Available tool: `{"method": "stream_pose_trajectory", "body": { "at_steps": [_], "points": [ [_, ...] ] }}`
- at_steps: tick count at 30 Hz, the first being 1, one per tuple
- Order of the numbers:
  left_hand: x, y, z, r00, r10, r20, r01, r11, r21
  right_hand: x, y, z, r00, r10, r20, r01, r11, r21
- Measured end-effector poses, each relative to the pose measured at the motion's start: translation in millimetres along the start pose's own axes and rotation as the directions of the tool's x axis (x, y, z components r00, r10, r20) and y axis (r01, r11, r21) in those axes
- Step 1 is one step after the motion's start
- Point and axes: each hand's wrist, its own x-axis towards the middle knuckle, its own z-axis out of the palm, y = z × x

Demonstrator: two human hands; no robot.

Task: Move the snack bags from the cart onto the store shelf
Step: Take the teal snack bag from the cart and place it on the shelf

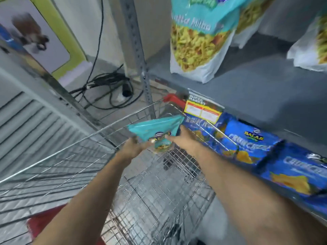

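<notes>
I hold a teal bag (155,131) in both hands over the far end of the cart (159,183), just inside its far rim. My left hand (133,147) is closed on the bag's left lower edge, fingers wrapped under it; my right hand (180,137) grips its right side, thumb laid across the front. The bag tilts, its sealed top toward the far right corner of the cart, near the red corner piece (172,99). The picture is blurred, so finer finger detail is lost. On the grey shelf (256,89) to the right, near its front left corner, a big teal bag (198,38) stands upright. Below the shelf's front edge, blue chip bags (251,140) lie in a row beside the cart's right rim.
</notes>
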Motion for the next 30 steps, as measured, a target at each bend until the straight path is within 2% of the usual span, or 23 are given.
{"method": "stream_pose_trajectory", "body": {
  "at_steps": [3,4,6,10,12,15,19,24,26,30],
  "points": [
    [12,0,12,0.984,0.041,-0.175,-0.066,0.988,-0.139,-3,-5,9,0.998,-0.057,-0.022,0.057,0.998,0.004],
    [7,1,12,0.971,0.022,-0.239,-0.049,0.993,-0.11,-7,-6,11,0.994,-0.084,-0.067,0.082,0.996,-0.02],
    [-9,1,15,0.961,0.041,-0.275,-0.046,0.999,-0.011,-20,-12,12,0.986,-0.111,-0.129,0.105,0.993,-0.045],
    [-62,41,3,0.906,0.218,-0.363,-0.115,0.952,0.283,-66,-32,-8,0.968,-0.236,-0.082,0.229,0.969,-0.094],
    [-89,75,-9,0.883,0.357,-0.304,-0.213,0.884,0.417,-92,-47,-29,0.932,-0.352,-0.093,0.341,0.934,-0.109],
    [-127,139,-21,0.835,0.535,-0.129,-0.402,0.752,0.523,-132,-72,-69,0.874,-0.469,-0.123,0.467,0.883,-0.053],
    [-171,229,-6,0.662,0.748,0.041,-0.647,0.543,0.534,-198,-111,-142,0.804,-0.536,-0.26,0.562,0.826,0.036],
    [-182,320,49,0.535,0.832,0.149,-0.748,0.385,0.54,-253,-140,-237,0.683,-0.554,-0.476,0.599,0.798,-0.068],
    [-184,352,82,0.511,0.845,0.16,-0.754,0.351,0.556,-260,-146,-275,0.625,-0.553,-0.551,0.607,0.788,-0.102],
    [-154,392,141,0.489,0.844,0.217,-0.8,0.336,0.497,-252,-144,-335,0.561,-0.512,-0.651,0.56,0.813,-0.157]
  ]
}}
